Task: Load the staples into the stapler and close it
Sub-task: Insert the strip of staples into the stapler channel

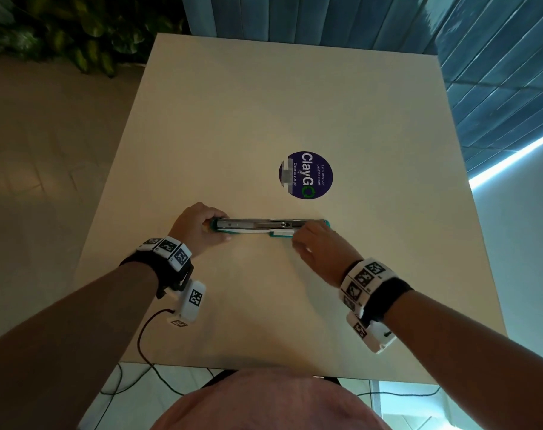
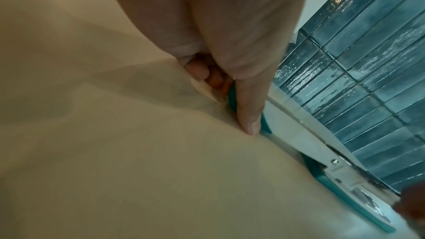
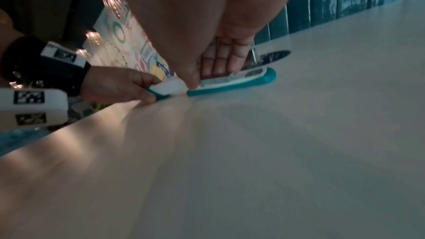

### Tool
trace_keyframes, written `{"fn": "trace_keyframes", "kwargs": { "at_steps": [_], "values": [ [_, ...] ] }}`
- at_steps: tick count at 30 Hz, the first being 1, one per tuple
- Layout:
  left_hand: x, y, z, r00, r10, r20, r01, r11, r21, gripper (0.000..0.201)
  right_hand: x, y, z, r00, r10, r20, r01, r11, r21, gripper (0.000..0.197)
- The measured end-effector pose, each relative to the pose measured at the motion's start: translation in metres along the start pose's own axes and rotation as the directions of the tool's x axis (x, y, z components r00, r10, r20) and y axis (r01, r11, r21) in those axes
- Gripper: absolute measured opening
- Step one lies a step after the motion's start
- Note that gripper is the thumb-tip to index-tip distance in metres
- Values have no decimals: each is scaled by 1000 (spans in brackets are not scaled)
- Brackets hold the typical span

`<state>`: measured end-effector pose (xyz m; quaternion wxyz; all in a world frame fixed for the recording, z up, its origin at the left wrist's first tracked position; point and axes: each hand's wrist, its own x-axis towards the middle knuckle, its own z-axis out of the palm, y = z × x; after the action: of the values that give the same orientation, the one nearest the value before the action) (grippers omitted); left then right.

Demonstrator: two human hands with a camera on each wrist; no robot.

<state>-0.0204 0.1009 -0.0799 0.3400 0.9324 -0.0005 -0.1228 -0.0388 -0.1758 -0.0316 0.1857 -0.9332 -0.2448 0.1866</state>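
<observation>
A teal and white stapler [image 1: 257,225] lies opened out flat across the middle of the table, its metal staple channel facing up. My left hand [image 1: 209,229] grips its left end, thumb on the near side and fingers curled over the far side; the left wrist view shows the thumb [image 2: 249,124] against the teal edge of the stapler [image 2: 296,126]. My right hand [image 1: 299,237] pinches the right half of the stapler [image 3: 230,82], thumb in front and fingers behind. A small grey strip of staples [image 1: 287,174] lies on a round sticker beyond the stapler.
The round purple sticker [image 1: 313,175] is stuck flat on the beige table [image 1: 264,103]. Leafy plants [image 1: 62,32] stand past the far left corner, and a blue tiled wall [image 1: 496,72] runs along the right. A thin cable [image 1: 143,336] hangs off the near edge.
</observation>
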Motion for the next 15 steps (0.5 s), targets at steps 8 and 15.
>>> {"fn": "trace_keyframes", "kwargs": {
  "at_steps": [8,15],
  "values": [
    [-1,-1,1,1000,-5,-9,5,1000,-23,38,30,11,-29,996,83,12,-82,994,-75,23],
    [0,-3,1,1000,3,-8,-4,999,-36,40,31,12,-28,996,70,55,-64,993,-95,26]
  ]
}}
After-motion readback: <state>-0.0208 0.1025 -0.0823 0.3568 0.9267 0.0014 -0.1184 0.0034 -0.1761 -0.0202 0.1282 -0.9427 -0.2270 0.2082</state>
